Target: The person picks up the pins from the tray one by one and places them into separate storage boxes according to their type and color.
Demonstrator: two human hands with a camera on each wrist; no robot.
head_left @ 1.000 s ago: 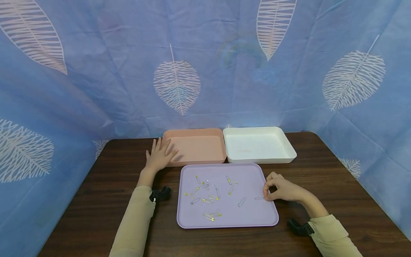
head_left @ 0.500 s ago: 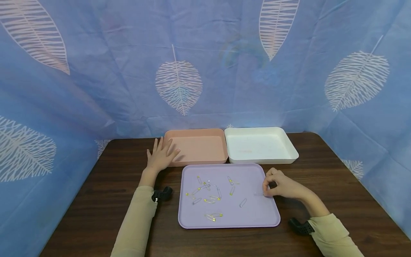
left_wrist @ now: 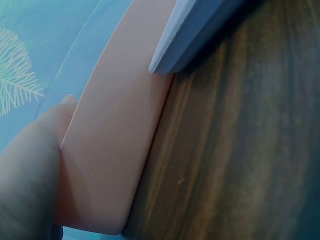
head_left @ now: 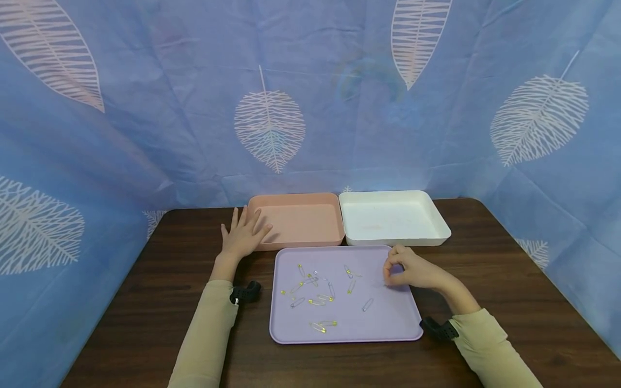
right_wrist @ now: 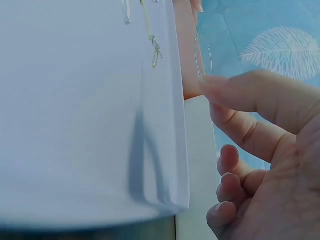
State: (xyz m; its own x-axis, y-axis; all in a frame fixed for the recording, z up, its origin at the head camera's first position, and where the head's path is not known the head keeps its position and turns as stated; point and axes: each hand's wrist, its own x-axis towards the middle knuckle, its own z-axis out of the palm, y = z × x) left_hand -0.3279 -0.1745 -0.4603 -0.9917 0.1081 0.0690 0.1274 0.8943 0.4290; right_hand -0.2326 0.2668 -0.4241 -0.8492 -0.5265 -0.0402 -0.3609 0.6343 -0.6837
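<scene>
Overall, backdrop: a blue cloth with white leaf prints (head_left: 194,108).
Table: dark brown wood-grain top (head_left: 126,307), in front of me.
Trays: a shallow lavender tray (head_left: 373,326) nearest me; beyond it, a shallow pink tray (head_left: 305,218) at left and a shallow white tray (head_left: 395,218) at right, side by side.
Left hand (head_left: 240,237): spread, fingers apart, at the pink tray's left end.
Right hand (head_left: 413,270): above the lavender tray's right side, thumb and forefinger tips pinching a slim silver-wire safety pin (right_wrist: 211,56).
Loose pins: yellow-gold metal safety pins (head_left: 328,323) and silver metal safety pins (head_left: 367,305), scattered on the lavender tray.
Held pin: rounded end showing, other end hidden by my fingertips. I judge it light, springy, slippery, hardly fragile; best held at the clasp.
</scene>
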